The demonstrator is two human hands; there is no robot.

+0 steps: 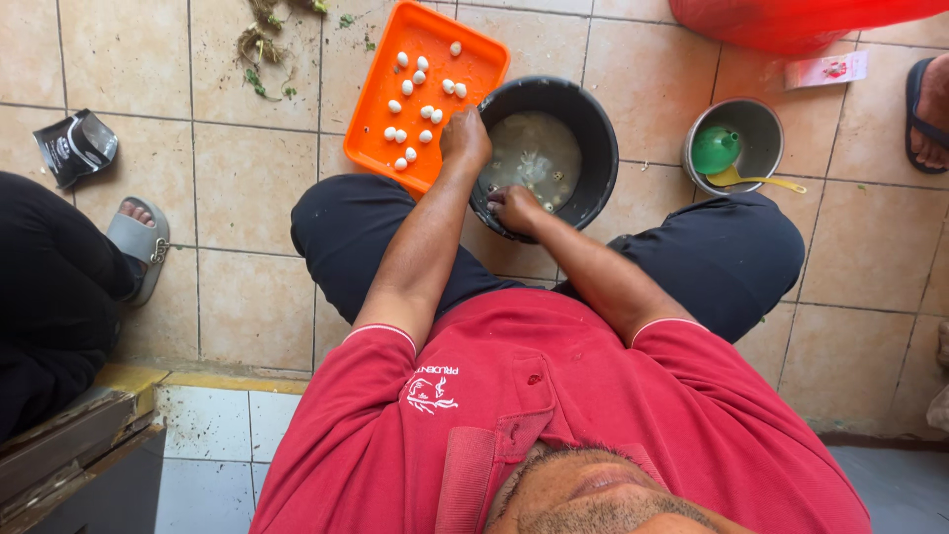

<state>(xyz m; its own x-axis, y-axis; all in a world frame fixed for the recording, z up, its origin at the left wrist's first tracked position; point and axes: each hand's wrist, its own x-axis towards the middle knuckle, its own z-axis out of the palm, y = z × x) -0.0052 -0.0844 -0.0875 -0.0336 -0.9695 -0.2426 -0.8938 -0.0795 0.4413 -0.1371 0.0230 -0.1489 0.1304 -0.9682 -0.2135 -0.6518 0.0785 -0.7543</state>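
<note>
Reaching: both hands at round black plastic basin (593,129) of cloudy water
left hand (466,138): on the rim beside orange rectangular plastic tray (381,124), fingers curled, can't tell if pinching
right hand (516,208): in the basin, fingers bunched, hold unclear

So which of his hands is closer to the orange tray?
The left hand: it sits at the black pot's rim, right beside the orange tray. The right hand is inside the pot, farther away.

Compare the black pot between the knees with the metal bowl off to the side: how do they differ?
The black pot is dark, larger, and holds cloudy water with pale pieces; the metal bowl is silver-grey, smaller, and holds a green funnel and a yellow spoon. The left hand is at the pot's rim and the right hand is in the pot; no hand is near the bowl. Both are round, open, and on the tiled floor.
</note>
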